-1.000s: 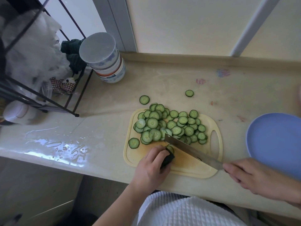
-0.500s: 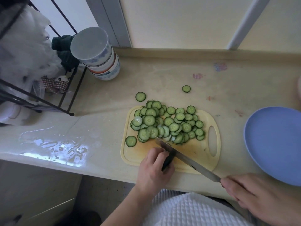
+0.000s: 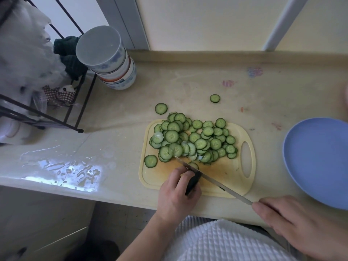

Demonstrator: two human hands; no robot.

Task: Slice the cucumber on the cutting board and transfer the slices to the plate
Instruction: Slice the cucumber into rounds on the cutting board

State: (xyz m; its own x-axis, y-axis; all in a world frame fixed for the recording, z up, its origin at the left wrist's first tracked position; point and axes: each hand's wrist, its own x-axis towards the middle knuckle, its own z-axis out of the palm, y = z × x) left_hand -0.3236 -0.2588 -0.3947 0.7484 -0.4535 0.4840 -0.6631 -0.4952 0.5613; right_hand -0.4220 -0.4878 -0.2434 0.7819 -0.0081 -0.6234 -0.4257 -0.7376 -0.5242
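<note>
A pale yellow cutting board (image 3: pixel 226 172) lies near the counter's front edge, its far half covered by a heap of cucumber slices (image 3: pixel 194 140). My left hand (image 3: pixel 177 193) grips the short dark cucumber end (image 3: pixel 192 182) on the board's near side. My right hand (image 3: pixel 299 225) holds the knife (image 3: pixel 212 180) by its handle, which the hand hides. The blade runs diagonally beside the cucumber end, its tip at the heap's edge. The blue plate (image 3: pixel 318 161) sits to the right with nothing on it. Two stray slices, one (image 3: pixel 161 108) and another (image 3: pixel 214 98), lie on the counter behind the board.
A stack of bowls (image 3: pixel 111 61) stands at the back left beside a black wire rack (image 3: pixel 47 115) with bags and cloths. A wet patch (image 3: pixel 66 170) shines on the counter left of the board. A wall closes the back.
The knife blade has slid nearer along the board with my right hand pulling back. My left hand still holds the cucumber end, which has grown shorter.
</note>
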